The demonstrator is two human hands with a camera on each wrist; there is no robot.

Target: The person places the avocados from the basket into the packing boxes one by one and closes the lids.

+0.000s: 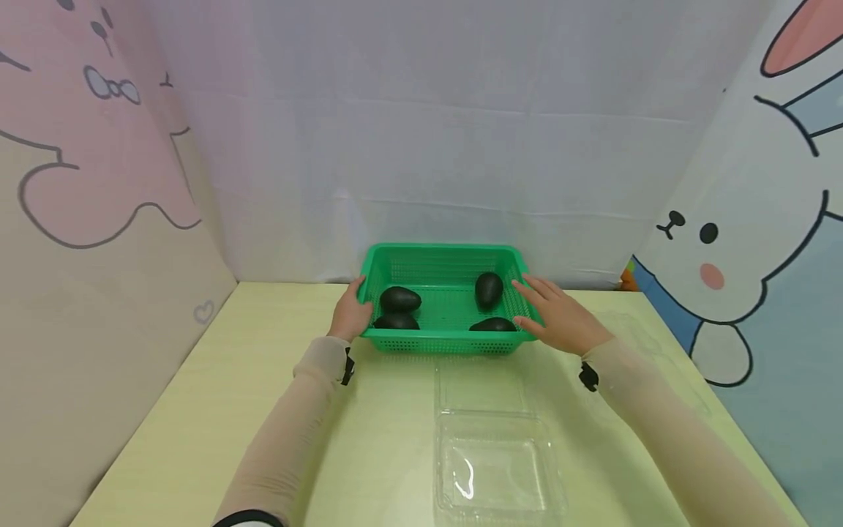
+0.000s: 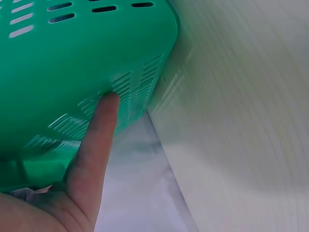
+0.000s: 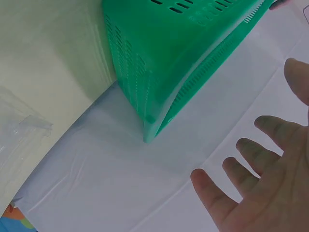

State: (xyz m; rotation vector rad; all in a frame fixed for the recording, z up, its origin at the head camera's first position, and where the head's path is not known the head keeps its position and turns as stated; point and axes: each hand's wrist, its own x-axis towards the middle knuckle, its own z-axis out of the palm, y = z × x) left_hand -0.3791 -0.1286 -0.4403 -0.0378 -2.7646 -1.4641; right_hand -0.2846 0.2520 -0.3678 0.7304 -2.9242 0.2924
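A green plastic basket (image 1: 441, 342) with slotted walls stands at the back of the table. Several dark avocados lie in it: two at its left, one upright-looking avocado (image 1: 489, 291) at its right and another avocado (image 1: 494, 324) by the front wall. My left hand (image 1: 350, 313) grips the basket's left rim; in the left wrist view a straight finger (image 2: 99, 130) lies against the outer wall. My right hand (image 1: 560, 316) is beside the right rim with fingers spread and holds nothing. In the right wrist view its fingers (image 3: 212, 193) stand apart from the basket.
In front of the basket, a clear plastic clamshell box (image 1: 494, 468) lies opened out on the pale table (image 1: 382, 446). A white cloth (image 1: 421, 146) hangs behind the table. Cartoon-printed panels (image 1: 744, 256) border both sides.
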